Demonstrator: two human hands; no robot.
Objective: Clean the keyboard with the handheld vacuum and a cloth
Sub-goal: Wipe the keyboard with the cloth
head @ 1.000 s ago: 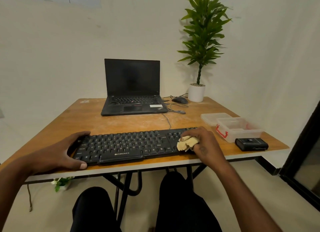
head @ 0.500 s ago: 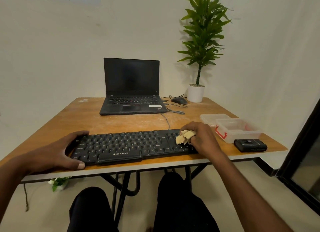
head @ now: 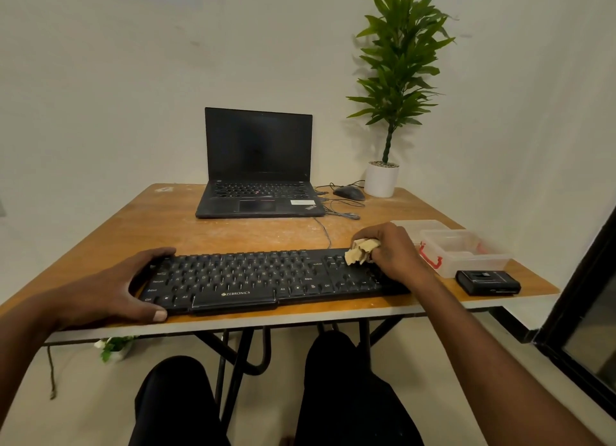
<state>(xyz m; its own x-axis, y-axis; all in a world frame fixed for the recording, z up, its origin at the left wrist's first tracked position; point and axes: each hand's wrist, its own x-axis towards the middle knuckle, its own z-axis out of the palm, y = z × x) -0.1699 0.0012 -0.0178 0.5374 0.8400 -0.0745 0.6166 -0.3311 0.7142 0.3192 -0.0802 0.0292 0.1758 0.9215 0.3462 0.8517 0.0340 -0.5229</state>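
Observation:
A black keyboard (head: 253,279) lies along the front edge of the wooden table (head: 166,225). My left hand (head: 110,292) grips its left end, fingers over the far edge and thumb at the near edge. My right hand (head: 396,252) holds a crumpled beige cloth (head: 360,250) and presses it on the far right part of the keyboard, over the number pad. A small black device (head: 488,281), perhaps the handheld vacuum, lies on the table to the right of the keyboard.
An open black laptop (head: 258,172) stands at the back of the table, with a mouse (head: 349,192) and cables beside it. A potted plant (head: 383,175) sits at the back right. Clear plastic containers (head: 460,252) stand right of my right hand.
My right hand has slid the cloth away from me, from the near edge of the number pad to its far edge. My left hand has stayed on the keyboard's left end.

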